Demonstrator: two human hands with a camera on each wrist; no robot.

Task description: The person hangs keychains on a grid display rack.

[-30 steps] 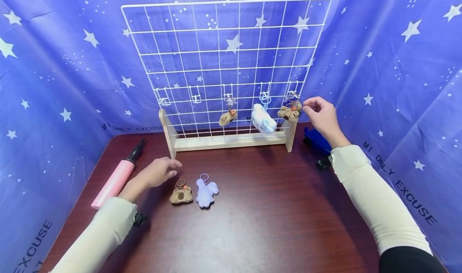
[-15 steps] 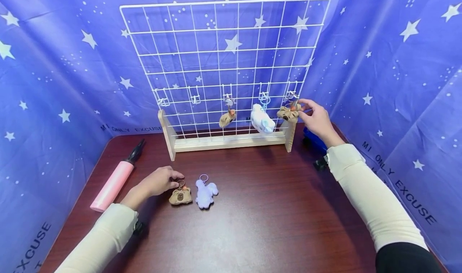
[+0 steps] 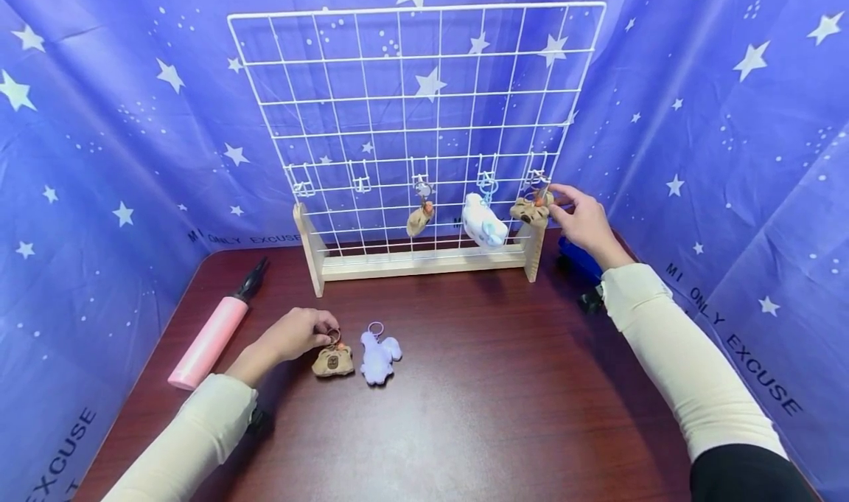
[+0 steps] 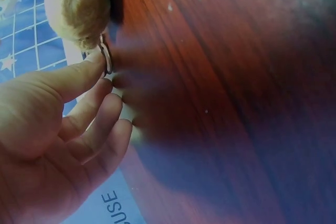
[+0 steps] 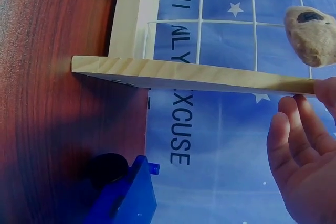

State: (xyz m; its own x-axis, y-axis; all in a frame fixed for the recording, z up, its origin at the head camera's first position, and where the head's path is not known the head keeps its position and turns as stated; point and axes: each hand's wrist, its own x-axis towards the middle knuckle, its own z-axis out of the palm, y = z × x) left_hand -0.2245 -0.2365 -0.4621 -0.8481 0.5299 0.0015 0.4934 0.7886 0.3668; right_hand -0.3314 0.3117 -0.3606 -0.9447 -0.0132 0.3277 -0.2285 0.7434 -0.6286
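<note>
My left hand [image 3: 295, 334] pinches the metal ring of a brown capybara plush keychain [image 3: 334, 363] on the table. Up close in the left wrist view, thumb and fingers meet at the ring beside the fuzzy plush [image 4: 79, 9]. Beside it lies a lilac squirrel-shaped plush keychain [image 3: 378, 360]. My right hand [image 3: 587, 222] grips the right edge of the white wire grid rack [image 3: 424, 263], thumb and fingers at the top of its wooden upright [image 5: 194, 74]. Right by those fingertips hangs another brown plush keychain [image 3: 529, 211], apart from the hand in the right wrist view.
A white plush keychain [image 3: 483, 220] and a small brown one [image 3: 419, 220] hang from hooks on the grid. Two bare hooks [image 3: 361, 185] are at its left. A pink hand pump [image 3: 208, 340] lies at left; a blue object [image 3: 578, 260] lies behind the right wrist.
My left hand has come down to the brown keychain's ring and now pinches it. The right hand has moved left onto the rack's edge. The keychains have stayed in place.
</note>
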